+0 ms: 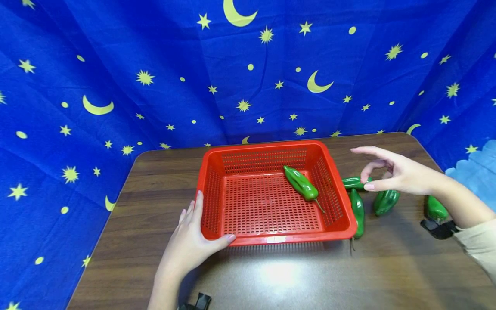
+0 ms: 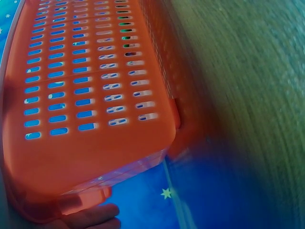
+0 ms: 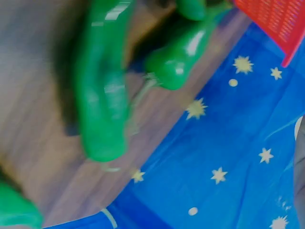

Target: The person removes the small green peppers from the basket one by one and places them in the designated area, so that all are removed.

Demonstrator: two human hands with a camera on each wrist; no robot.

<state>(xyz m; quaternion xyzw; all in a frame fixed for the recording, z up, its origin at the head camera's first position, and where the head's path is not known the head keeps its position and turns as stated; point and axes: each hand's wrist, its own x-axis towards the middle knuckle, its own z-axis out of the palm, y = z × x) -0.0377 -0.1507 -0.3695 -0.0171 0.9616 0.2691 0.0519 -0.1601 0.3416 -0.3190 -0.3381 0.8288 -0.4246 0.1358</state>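
Observation:
My left hand (image 1: 190,241) holds the near left corner of a red plastic basket (image 1: 271,239), thumb over the front rim and fingers along the left side. In the left wrist view, the basket's slotted wall (image 2: 95,157) fills much of the picture, fingertips at the bottom. One green pepper (image 1: 302,185) lies inside the basket, toward its right side. My right hand (image 1: 399,172) hovers right of the basket with thumb and forefinger spread apart, nothing between them. Below it are a green pepper (image 1: 350,183) partly hidden by the fingers and another pepper (image 1: 386,203).
Another green pepper (image 1: 358,213) lies along the basket's right wall, its stem toward the front. Farther right, a pepper (image 1: 437,209) is partly covered by the right wrist's black strap (image 1: 439,229). A blue star-patterned cloth (image 1: 232,86) hangs behind the wooden table (image 1: 155,185).

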